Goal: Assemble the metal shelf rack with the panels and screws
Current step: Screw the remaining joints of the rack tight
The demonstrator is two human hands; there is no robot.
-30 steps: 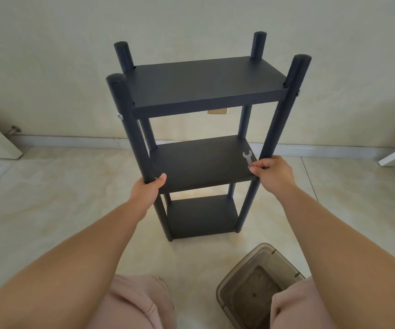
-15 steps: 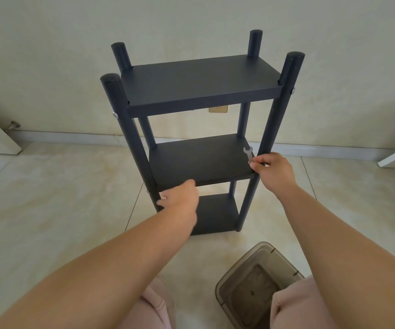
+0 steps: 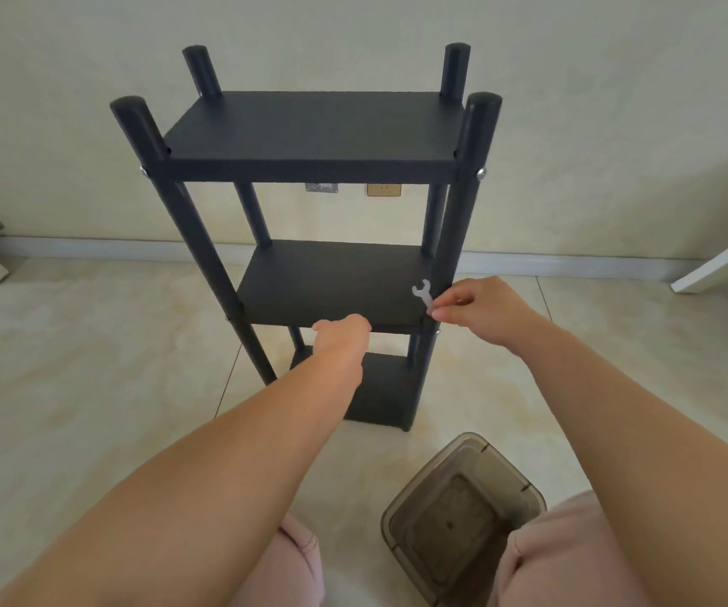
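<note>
1. Three dark shelves sit one above the other in a black metal shelf rack [image 3: 309,138] that stands upright on a pale tiled floor [image 3: 69,365], close to a cream wall [image 3: 616,102]
2. Four round black posts carry the shelves; small silver screws [image 3: 480,173] show at the near corners of the top shelf
3. The right hand [image 3: 480,306] is at the near right corner of the middle shelf [image 3: 331,282], beside the near right post, and pinches a small silver wrench [image 3: 422,295] between thumb and fingertips; the wrench's open end points up
4. The left hand [image 3: 344,332] reaches to the front edge of the middle shelf near its centre; its fingers are hidden from view, so I cannot tell whether it grasps the edge or only touches it
5. A smoky, see-through plastic container [image 3: 463,514] sits on the floor near the person's right knee, in front of the rack
6. Both knees, in pale pink fabric, show at the bottom edge
7. Two wall sockets [image 3: 383,190] are visible on the wall behind the rack, under the top shelf
</note>
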